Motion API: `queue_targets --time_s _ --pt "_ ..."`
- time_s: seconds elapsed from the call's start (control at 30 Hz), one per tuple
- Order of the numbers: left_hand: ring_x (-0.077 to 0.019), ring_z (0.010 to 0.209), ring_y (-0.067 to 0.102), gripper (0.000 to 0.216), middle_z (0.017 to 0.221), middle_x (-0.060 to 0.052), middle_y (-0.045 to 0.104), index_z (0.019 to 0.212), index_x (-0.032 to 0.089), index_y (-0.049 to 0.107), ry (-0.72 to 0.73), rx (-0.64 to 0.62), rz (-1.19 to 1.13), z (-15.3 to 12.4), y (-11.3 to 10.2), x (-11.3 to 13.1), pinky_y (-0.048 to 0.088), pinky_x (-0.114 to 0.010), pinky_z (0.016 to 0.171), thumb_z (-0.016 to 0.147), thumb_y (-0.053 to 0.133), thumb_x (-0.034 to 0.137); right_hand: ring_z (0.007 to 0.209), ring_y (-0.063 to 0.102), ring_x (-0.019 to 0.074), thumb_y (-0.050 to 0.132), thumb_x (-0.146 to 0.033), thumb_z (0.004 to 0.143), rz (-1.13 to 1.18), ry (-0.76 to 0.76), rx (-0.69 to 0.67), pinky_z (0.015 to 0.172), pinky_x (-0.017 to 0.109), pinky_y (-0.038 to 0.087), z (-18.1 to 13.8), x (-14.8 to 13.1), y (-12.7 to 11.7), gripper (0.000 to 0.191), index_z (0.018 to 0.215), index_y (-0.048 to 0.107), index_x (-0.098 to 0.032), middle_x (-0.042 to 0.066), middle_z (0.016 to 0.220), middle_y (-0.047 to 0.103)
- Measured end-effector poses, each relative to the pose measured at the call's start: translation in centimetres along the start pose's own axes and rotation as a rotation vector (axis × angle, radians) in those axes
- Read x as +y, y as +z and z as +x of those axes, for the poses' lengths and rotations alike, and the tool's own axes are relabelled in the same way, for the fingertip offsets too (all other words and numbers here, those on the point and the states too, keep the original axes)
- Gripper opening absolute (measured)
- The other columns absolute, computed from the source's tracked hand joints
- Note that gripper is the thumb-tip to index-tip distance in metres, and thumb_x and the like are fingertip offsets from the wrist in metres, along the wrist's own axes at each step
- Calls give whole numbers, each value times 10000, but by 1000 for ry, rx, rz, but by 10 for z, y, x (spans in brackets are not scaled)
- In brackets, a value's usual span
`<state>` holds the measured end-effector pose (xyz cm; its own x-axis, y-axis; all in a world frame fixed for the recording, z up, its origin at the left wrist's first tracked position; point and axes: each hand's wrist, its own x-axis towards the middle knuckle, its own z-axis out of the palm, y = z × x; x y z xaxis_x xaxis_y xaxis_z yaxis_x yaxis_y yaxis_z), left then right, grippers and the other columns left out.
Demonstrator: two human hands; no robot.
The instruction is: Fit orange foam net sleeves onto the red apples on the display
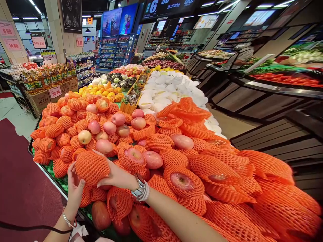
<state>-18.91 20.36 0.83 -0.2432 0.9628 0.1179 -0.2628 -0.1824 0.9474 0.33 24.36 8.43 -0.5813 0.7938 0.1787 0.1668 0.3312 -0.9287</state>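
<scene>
Both hands share one piece of fruit: a foam-netted apple (92,168), held above the near left part of the heaped display stand (30,150). The orange mesh covers all of the side that shows, so the fruit inside is a judgement from its shape and its neighbours. The left hand (75,188) cups the apple's left side, fingers curved behind it and thumb toward the lower edge. The right hand (115,173), with a wristwatch (138,189) at its wrist, spans the right end, its fingers reaching over the top and its thumb beneath. Each is spread only about as wide as the fruit, and neither appears to hold anything else.

The step in hand looks like handling a single apple inside its sleeve, either fitting the net or steadying it; the view does not settle which. Just beyond the held fruit lies a bare pink apple (104,146), with other netted apples around it, and a reddish apple (101,215) rests below, near the stand's edge. Loose orange foam nets (186,112) are piled farther back to the right.

As a judgement, the next move calls for light, even pressure from both sides, so that the sleeve does not slip, and for a stable gap among the rounded fruit wherever the apple is to rest.
</scene>
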Motion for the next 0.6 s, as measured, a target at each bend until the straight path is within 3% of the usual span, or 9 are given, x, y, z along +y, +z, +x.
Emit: queue_targets --time_s 0.27,0.43,0.53,0.6 --pt "-276 1186 590 608 1244 -99 595 1214 257 525 -10 -98 52 2 -6 1 482 -390 993 714 774 497 1473 241 314 873 -591 546 229 68 14 1234 524 111 0 -2 4 1233 1542 221 -271 127 1537 351" --pt "-313 1323 490 633 1367 -119 517 1183 269 510 51 -160 38 9 -2 7 437 -430 1063 689 781 558 1439 298 291 875 -517 603 260 23 52 1225 490 179 0 3 9 1127 1507 255 -259 120 1531 324" --pt "-327 1417 383 750 1464 -126 422 1240 298 438 80 -177 12 15 -1 14 380 -456 1123 653 807 584 1409 336 276 865 -515 616 306 1 62 1220 475 198 1 4 9 1086 1488 276 -249 111 1474 385" --pt "-343 1414 389 943 1491 -147 388 1378 318 325 5 -285 8 17 -4 21 386 -480 1119 629 801 637 1395 355 268 862 -517 619 335 6 60 1215 465 216 2 4 7 1071 1480 284 -249 105 1450 407"
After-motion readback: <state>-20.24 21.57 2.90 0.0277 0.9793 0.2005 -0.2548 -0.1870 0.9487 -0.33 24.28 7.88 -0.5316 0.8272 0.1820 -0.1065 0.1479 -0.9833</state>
